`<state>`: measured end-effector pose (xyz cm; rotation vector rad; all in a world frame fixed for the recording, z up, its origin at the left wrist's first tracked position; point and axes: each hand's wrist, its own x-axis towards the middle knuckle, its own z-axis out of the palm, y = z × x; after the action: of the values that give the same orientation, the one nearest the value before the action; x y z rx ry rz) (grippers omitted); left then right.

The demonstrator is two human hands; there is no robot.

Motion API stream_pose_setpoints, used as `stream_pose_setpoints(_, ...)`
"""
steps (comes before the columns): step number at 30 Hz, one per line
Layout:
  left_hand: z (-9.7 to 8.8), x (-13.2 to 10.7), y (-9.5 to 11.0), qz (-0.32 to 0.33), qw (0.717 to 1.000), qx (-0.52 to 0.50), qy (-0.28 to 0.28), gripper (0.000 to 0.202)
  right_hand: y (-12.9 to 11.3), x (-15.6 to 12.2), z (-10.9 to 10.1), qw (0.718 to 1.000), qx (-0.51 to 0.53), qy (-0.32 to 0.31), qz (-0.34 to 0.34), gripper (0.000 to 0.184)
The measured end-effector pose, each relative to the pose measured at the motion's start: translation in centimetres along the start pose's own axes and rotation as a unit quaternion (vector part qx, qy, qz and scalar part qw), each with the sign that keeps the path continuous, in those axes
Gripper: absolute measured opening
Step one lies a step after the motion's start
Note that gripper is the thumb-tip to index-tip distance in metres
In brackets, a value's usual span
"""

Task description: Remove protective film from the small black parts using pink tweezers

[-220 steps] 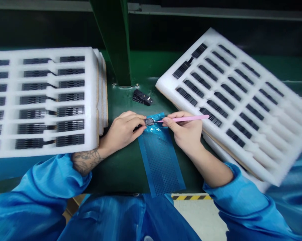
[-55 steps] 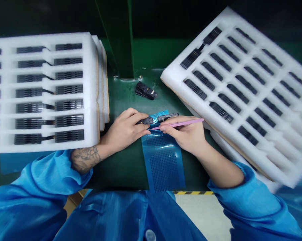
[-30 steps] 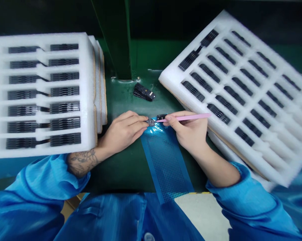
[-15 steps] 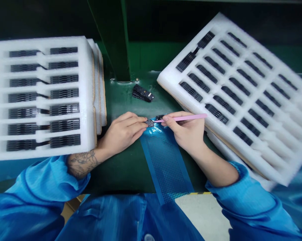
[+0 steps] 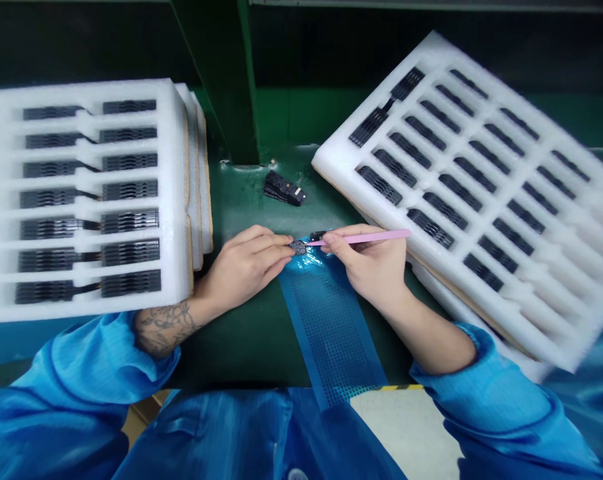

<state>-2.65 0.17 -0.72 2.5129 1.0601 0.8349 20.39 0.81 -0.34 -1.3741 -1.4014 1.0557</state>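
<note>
Head view: left hand has its fingers closed together, pinching a small dark part at the fingertips, just above the top end of a blue dotted film strip. Right hand holds pink tweezers in a pen grip, thumb and forefinger pressed on the shaft, tip reaching to the small dark part. Can't tell if the tip is gripping anything or only touching. A second dark piece sits just past the right fingertips, near the tweezers shaft.

Step in hand looks like fine tweezer work on the pinched part. From here, the next move calls for a steady left pinch and a controlled tip.

Ahead of the hands, a small black pile of parts lies on the green bench. White foam tray stack sits left of the left hand; tilted foam tray sits beyond the right hand, both with dark parts in rows of slots.
</note>
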Motion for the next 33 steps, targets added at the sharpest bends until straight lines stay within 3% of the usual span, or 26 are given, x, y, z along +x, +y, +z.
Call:
stream_pose_setpoints(9, 0.0, 0.0, -0.1, 0.002, 1.0, 0.001, -0.001, 0.016, 0.0, 0.1, -0.3, 0.999, 0.036, 0.012, -0.011, 0.008)
stream_pose_setpoints(11, -0.1, 0.0, -0.1, 0.002, 1.0, -0.002, -0.001, 0.016, 0.2, -0.1, -0.5, 0.996, 0.066, 0.026, -0.052, 0.005)
stream_pose_setpoints(13, -0.1, 0.0, -0.1, 0.003, 1.0, -0.011, -0.006, 0.014, 0.4, -0.2, -0.7, 0.989, 0.049, 0.018, -0.14, 0.014)
stream_pose_setpoints(15, -0.2, 0.0, 0.0, 0.006, 1.0, -0.021, -0.02, 0.009, 0.5, -0.4, -0.6, 0.969, -0.034, -0.039, -0.243, 0.025)
stream_pose_setpoints(17, -0.2, 0.0, 0.1, 0.007, 0.999, -0.03, -0.031, 0.003, 0.5, -0.5, -0.4, 0.93, -0.135, -0.116, -0.321, 0.024)
stream_pose_setpoints(19, -0.2, -0.1, 0.2, 0.004, 0.999, -0.034, -0.032, 0.003, 0.3, -0.5, -0.3, 0.895, -0.205, -0.159, -0.364, 0.017)
stream_pose_setpoints(21, -0.2, -0.1, 0.2, -0.002, 0.999, -0.032, -0.029, 0.006, -0.1, -0.5, -0.6, 0.875, -0.247, -0.159, -0.385, 0.013)
stream_pose_setpoints(28, -0.2, -0.1, 0.1, -0.017, 1.0, -0.002, -0.022, 0.005, -1.5, -0.2, -4.3, 0.835, -0.395, -0.081, -0.374, 0.014)
stream_pose_setpoints(31, -0.2, -0.2, 0.1, -0.009, 1.0, 0.019, -0.018, 0.01, -1.3, 0.1, -4.5, 0.81, -0.468, -0.101, -0.338, 0.011)
stream_pose_setpoints(33, -0.2, -0.2, 0.1, -0.014, 0.999, 0.035, -0.018, 0.017, -1.1, 0.2, -4.3, 0.811, -0.476, -0.112, -0.322, 0.012)
